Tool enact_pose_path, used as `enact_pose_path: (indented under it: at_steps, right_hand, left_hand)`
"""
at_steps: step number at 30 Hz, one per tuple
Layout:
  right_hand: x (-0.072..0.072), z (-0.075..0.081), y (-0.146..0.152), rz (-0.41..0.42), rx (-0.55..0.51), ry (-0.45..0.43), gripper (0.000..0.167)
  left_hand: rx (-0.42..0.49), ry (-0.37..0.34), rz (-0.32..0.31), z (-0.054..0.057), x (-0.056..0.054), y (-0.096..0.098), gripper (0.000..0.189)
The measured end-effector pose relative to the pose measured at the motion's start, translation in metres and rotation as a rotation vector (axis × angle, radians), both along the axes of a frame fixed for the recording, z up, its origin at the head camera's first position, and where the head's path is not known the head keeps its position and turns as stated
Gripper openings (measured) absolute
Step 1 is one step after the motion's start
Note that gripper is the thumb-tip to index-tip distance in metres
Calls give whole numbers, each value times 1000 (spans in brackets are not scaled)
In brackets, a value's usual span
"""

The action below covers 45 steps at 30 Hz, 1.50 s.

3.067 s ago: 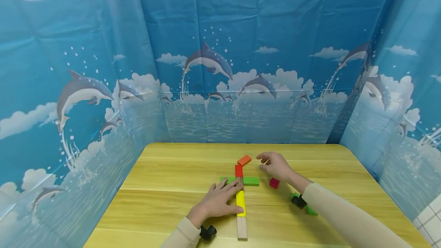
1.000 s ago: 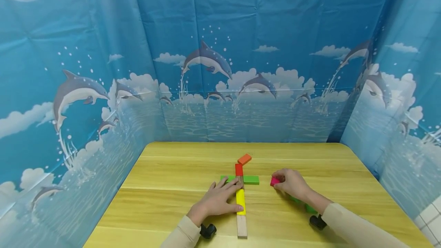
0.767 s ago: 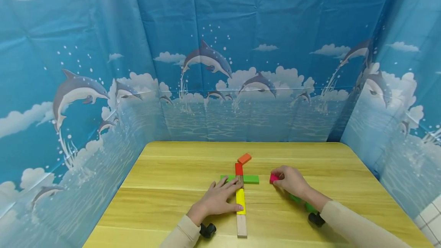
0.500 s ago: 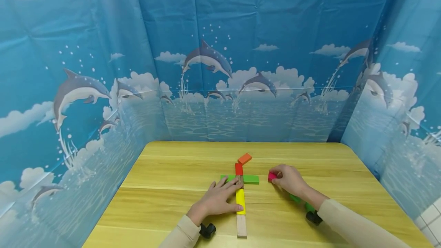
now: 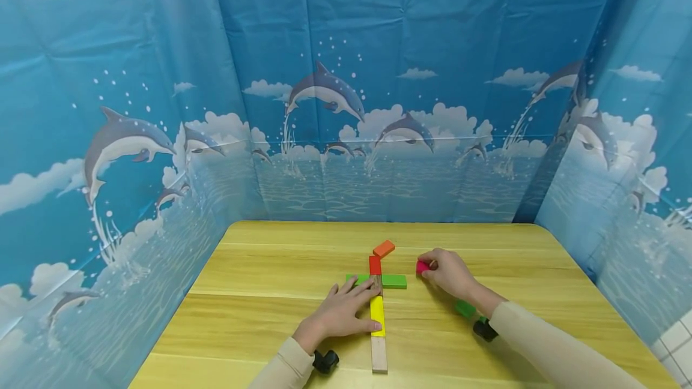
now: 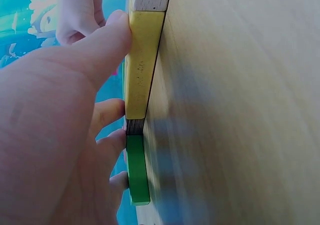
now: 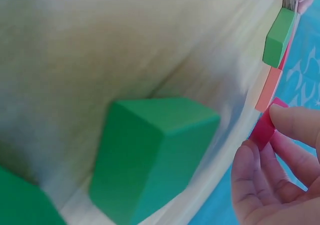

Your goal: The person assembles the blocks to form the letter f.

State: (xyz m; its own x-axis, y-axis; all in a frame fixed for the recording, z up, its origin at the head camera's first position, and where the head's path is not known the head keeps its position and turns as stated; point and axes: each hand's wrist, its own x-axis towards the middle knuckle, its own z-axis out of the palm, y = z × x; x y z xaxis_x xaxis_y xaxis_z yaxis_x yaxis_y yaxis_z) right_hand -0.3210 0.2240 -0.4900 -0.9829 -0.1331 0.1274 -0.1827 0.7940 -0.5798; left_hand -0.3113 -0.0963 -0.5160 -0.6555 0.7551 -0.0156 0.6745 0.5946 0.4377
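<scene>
My right hand (image 5: 451,275) pinches a pinkish-red block (image 5: 422,267) between thumb and fingertips, right of a row of blocks. Whether that block touches the table cannot be told. My left hand (image 5: 340,315) lies spread over the row, its thumb on a yellow block (image 5: 377,308) and fingertips at a dark wooden block (image 5: 377,281). Green blocks stick out on both sides there, the right green block (image 5: 394,281) in full view. A red block (image 5: 375,265) continues the row, with an orange block (image 5: 384,249) slanting from its far end. Nearest me is a pale wooden block (image 5: 379,355).
Below my right forearm, a loose green block (image 7: 155,155) stands on the wooden table (image 5: 259,299), with another green block (image 7: 22,200) beside it. A dolphin-print curtain (image 5: 357,191) hangs behind the table and along both sides.
My right hand came back from near the orange block, took hold of the pinkish-red block and has carried it a little away from me and leftward. My left hand has stayed put.
</scene>
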Motion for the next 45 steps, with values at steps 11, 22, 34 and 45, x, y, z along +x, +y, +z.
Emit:
enact_pose_path:
  at_steps: [11, 22, 34, 45]
  right_hand:
    - [-17, 0, -7, -10, -13, -8, 36]
    - [-35, -3, -13, -28, -30, 3, 35]
    - [-61, -13, -17, -49, -21, 8, 35]
    - [-84, -21, -19, -78, -35, -33, 37]
  left_hand:
    - [5, -10, 4, 3, 0, -1, 80]
    - [2, -12, 8, 2, 0, 1, 79]
    - [3, -8, 15, 1, -2, 1, 79]
    - [6, -16, 15, 0, -5, 2, 79]
